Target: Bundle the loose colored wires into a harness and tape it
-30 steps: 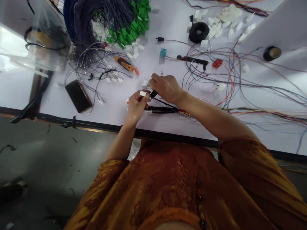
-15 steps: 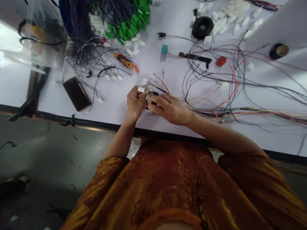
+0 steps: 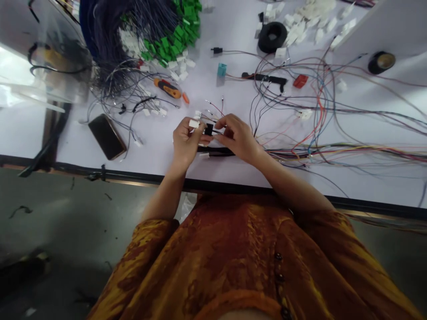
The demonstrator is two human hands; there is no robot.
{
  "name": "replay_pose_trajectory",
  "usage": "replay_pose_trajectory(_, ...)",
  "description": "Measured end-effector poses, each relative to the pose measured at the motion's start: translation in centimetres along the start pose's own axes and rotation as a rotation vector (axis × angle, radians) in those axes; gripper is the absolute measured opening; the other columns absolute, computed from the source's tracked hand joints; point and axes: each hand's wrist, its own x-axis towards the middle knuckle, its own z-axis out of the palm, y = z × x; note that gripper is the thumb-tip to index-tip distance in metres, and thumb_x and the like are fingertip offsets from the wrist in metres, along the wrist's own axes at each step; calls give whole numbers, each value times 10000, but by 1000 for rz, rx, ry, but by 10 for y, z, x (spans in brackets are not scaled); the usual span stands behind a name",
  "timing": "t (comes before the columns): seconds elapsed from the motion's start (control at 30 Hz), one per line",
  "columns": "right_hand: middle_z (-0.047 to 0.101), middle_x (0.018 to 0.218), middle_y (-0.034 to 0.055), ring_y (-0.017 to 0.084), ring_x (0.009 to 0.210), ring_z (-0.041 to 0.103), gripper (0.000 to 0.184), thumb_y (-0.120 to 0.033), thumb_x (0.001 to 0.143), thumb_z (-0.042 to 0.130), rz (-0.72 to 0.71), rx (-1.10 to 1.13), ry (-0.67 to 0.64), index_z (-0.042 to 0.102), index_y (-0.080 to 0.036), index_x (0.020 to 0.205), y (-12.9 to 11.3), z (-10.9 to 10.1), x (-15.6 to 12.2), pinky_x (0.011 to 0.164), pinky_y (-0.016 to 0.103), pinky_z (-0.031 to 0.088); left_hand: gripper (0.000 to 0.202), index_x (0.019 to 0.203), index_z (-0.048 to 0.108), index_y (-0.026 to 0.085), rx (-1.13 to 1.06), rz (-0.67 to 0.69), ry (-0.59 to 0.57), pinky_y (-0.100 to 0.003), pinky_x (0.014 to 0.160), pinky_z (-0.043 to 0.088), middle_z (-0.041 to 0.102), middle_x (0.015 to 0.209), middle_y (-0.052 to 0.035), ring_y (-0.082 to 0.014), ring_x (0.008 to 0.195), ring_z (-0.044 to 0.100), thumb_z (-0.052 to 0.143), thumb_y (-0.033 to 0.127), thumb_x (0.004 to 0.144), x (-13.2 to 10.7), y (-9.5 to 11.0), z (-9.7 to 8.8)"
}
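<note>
My left hand (image 3: 186,140) is closed round a small white connector (image 3: 194,124), which shows above its thumb. At its fingertips is a black piece (image 3: 208,129), which looks like a tape roll seen edge-on. My right hand (image 3: 238,137) is just to the right, its thumb and forefinger apart around thin dark wires (image 3: 218,132) leading to the black piece. Whether the fingers touch those wires is hard to tell. Under the hands lies a black-sleeved cable (image 3: 222,151), and a white connector (image 3: 204,155) sits beside it.
Loose wires (image 3: 320,111) spread over the right side of the table. A black tape roll (image 3: 272,37), red connector (image 3: 300,81) and teal connector (image 3: 222,70) lie farther back. To the left are a phone (image 3: 107,136), an orange cutter (image 3: 167,88) and green connectors (image 3: 173,44).
My right hand has drawn back slightly and its fingers have parted from the tape roll it gripped. A black piece now shows by the left fingertips. The camera view has shifted slightly.
</note>
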Motion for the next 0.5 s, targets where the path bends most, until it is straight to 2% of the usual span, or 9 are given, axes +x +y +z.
replay_pose_trajectory(0.13, 557, 627, -49, 66, 440, 426, 153, -342, 970, 587, 304, 233, -179, 560, -192, 955, -3, 8, 28, 407, 195, 341, 270, 905, 585, 228, 100, 155, 40, -227, 636, 587, 694, 869, 10, -106, 670, 702, 669, 485, 901, -11, -1, 7)
replay_pose_trajectory(0.2, 493, 542, -71, 61, 390, 369, 123, -288, 950, 611, 470, 380, -212, 555, -184, 918, -4, 11, 45, 350, 189, 269, 229, 897, 592, 225, 158, 218, 47, -223, 656, 578, 696, 879, 6, -109, 705, 712, 651, 445, 917, -15, -4, 8)
replay_pose_trajectory(0.27, 456, 535, -79, 43, 392, 316, 80, -194, 914, 616, 584, 534, -130, 547, -175, 877, -3, 12, 56, 336, 172, 218, 194, 892, 597, 224, 187, 219, 56, -213, 638, 556, 696, 835, 9, -108, 682, 711, 649, 409, 921, -16, -7, 8)
replay_pose_trajectory(0.33, 474, 598, -67, 33, 415, 278, 13, -161, 916, 558, 625, 627, -1, 556, -170, 908, -2, 11, 54, 343, 162, 186, 191, 893, 592, 225, 182, 182, 71, -210, 634, 547, 692, 777, 18, -108, 652, 706, 657, 402, 917, -15, -10, 6)
replay_pose_trajectory(0.37, 503, 649, -54, 36, 430, 281, 53, -173, 930, 526, 610, 631, 51, 569, -174, 961, -2, 11, 47, 351, 163, 197, 204, 894, 587, 225, 169, 163, 83, -211, 634, 548, 692, 763, 18, -109, 646, 703, 660, 413, 915, -13, -11, 5)
replay_pose_trajectory(0.43, 580, 805, -17, 59, 494, 377, 192, -218, 946, 507, 479, 513, 127, 588, -214, 1121, -1, 11, 21, 402, 176, 319, 241, 903, 580, 225, 130, 136, 109, -211, 607, 545, 704, 779, 8, -108, 635, 692, 665, 451, 910, -8, -11, 3)
replay_pose_trajectory(0.5, 622, 997, 35, 118, 694, 544, 320, -255, 925, 559, 199, 208, 131, 598, -243, 1242, 1, 14, -14, 611, 245, 518, 273, 908, 583, 227, 91, 103, 115, -206, 524, 510, 694, 744, 8, -99, 567, 651, 666, 487, 909, -4, -9, 1)
